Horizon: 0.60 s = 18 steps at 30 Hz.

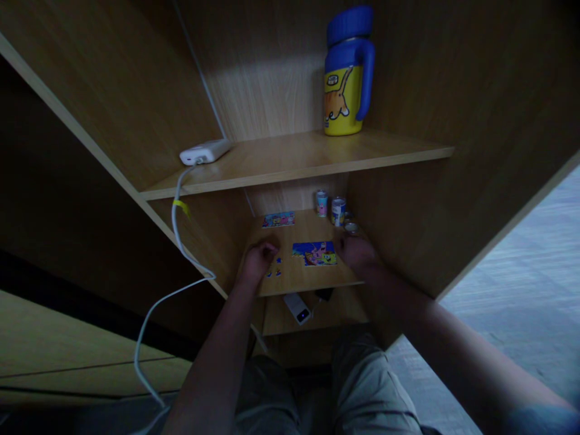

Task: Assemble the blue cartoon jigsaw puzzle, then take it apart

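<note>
A partly assembled cartoon jigsaw puzzle [319, 254] lies on the middle shelf, with a gap at its lower left corner. My left hand [260, 261] is to the left of it, fingers closed in a pinch; whatever is between the fingertips is too small to make out. Several loose puzzle pieces [278, 272] lie just right of that hand. My right hand [356, 249] rests by the puzzle's right edge with curled fingers, and its inner side is hidden. Behind lies a cartoon picture card [278, 219], flat on the shelf.
Small cartoon tins [338, 211] stand at the back right, near the cabinet wall. On the upper shelf [281, 160] are a blue and yellow mug [344, 78] and a white power bank [205, 151], whose cable [176, 223] hangs down the left. A phone-like device [297, 308] lies below.
</note>
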Tool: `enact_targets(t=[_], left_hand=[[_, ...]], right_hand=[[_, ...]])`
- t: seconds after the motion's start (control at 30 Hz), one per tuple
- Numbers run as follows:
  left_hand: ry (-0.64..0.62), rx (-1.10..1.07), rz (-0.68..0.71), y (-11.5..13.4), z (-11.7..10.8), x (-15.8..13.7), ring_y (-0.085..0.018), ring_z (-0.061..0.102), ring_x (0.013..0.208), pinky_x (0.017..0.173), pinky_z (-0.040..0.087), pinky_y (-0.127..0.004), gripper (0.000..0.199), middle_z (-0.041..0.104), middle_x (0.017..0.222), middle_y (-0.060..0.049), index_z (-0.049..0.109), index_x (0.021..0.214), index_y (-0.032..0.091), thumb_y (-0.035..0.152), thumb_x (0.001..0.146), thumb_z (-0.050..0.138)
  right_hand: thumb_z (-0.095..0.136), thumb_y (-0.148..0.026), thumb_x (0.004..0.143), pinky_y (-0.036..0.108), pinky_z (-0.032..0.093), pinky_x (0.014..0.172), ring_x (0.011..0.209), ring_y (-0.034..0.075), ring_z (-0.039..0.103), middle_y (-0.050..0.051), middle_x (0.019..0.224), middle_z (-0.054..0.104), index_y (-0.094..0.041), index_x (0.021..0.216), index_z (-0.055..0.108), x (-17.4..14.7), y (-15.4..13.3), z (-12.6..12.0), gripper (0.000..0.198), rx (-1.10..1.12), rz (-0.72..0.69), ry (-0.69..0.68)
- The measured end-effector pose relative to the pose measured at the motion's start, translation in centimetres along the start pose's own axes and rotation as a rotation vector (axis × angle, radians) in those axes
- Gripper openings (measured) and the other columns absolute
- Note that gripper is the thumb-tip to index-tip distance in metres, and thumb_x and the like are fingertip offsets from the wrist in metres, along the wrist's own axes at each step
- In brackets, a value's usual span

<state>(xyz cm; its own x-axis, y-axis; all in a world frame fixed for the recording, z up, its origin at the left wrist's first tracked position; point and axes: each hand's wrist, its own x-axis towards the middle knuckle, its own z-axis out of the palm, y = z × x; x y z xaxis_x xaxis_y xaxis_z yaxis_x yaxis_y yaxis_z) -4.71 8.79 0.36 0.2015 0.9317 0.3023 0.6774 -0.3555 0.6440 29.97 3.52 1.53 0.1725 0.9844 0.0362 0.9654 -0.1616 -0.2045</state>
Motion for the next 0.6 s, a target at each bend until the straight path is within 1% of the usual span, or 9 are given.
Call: enact_targets(t=[0.1,0.17,0.3,0.43,0.5,0.6], left_hand=[[0.058,-0.072,-0.011,0.8,0.0,-0.5,-0.024,0.077,0.099,0.096,0.060,-0.039,0.008,0.083,0.105,-0.007,0.075,0.097,0.022,0.028,0.098,0.071],[0.072,-0.101,0.017,1.6,0.3,-0.9,-0.023,0.076,0.101,0.097,0.060,-0.038,0.010,0.082,0.107,-0.007,0.075,0.099,0.022,0.031,0.099,0.072],[-0.039,-0.082,0.159,3.5,1.8,-1.6,-0.025,0.074,0.105,0.100,0.059,-0.040,0.010,0.082,0.104,-0.006,0.079,0.100,0.023,0.030,0.100,0.071],[-0.130,0.035,0.274,4.7,3.4,-1.9,-0.028,0.072,0.106,0.104,0.057,-0.045,0.009,0.083,0.101,-0.006,0.082,0.099,0.026,0.026,0.100,0.073],[-0.121,0.104,0.340,4.8,3.8,-2.0,-0.029,0.071,0.113,0.109,0.055,-0.047,0.009,0.082,0.111,-0.007,0.083,0.103,0.027,0.025,0.099,0.075],[-0.006,0.163,0.369,4.5,3.8,-2.2,-0.031,0.064,0.132,0.119,0.051,-0.051,0.020,0.075,0.137,-0.011,0.081,0.119,0.026,0.027,0.098,0.078]], right_hand=[[0.030,-0.046,0.117,0.037,0.057,0.098,0.111,0.030,0.081,0.021,0.120,0.082,-0.013,0.128,0.076,0.1,0.1,0.2,0.058,0.004,-0.003,-0.001],[0.031,-0.046,0.117,0.038,0.057,0.098,0.110,0.031,0.081,0.022,0.119,0.082,-0.013,0.126,0.076,0.2,0.1,0.3,0.057,0.007,-0.003,0.000],[0.032,-0.046,0.117,0.036,0.057,0.098,0.111,0.029,0.081,0.023,0.120,0.082,-0.012,0.129,0.075,0.2,0.1,0.3,0.056,0.011,0.012,-0.007],[0.031,-0.045,0.116,0.038,0.057,0.098,0.110,0.030,0.081,0.021,0.120,0.082,-0.014,0.128,0.075,0.1,0.1,0.2,0.055,-0.005,0.006,-0.004],[0.030,-0.046,0.116,0.038,0.057,0.098,0.111,0.030,0.080,0.021,0.121,0.082,-0.014,0.126,0.076,0.0,0.1,0.1,0.057,-0.014,0.012,-0.002],[0.032,-0.046,0.116,0.036,0.057,0.097,0.111,0.029,0.080,0.021,0.122,0.082,-0.014,0.126,0.077,-0.1,-0.1,-0.2,0.056,-0.014,0.024,-0.015]])
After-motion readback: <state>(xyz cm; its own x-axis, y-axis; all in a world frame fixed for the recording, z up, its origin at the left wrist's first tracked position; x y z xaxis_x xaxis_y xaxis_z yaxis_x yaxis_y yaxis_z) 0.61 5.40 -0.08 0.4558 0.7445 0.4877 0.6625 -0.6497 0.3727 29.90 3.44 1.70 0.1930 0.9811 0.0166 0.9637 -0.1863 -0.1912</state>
